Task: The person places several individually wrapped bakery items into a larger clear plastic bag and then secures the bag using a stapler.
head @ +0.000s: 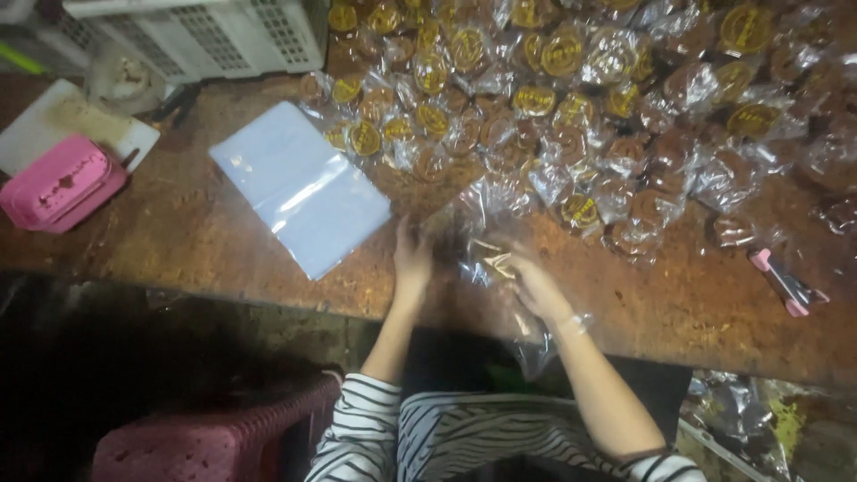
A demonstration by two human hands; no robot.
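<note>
On the brown table (178, 232), my left hand (411, 259) and my right hand (536, 284) both grip a clear plastic bag (482, 234) that holds brown round pastries. The bag lies on its side at the near edge of a large heap of wrapped brown pastries (571, 98), each in clear film, several with yellow round labels. The left hand holds the bag's left side. The right hand pinches the crinkled film on its right, and loose film hangs off the table edge by my right wrist.
A stack of flat clear bags (299, 187) lies left of my hands. A pink box (61, 183) and a white board (54, 116) sit at far left, a white plastic crate (205, 36) behind. A pink tool (786, 284) lies at right. A pink stool (214, 437) stands below.
</note>
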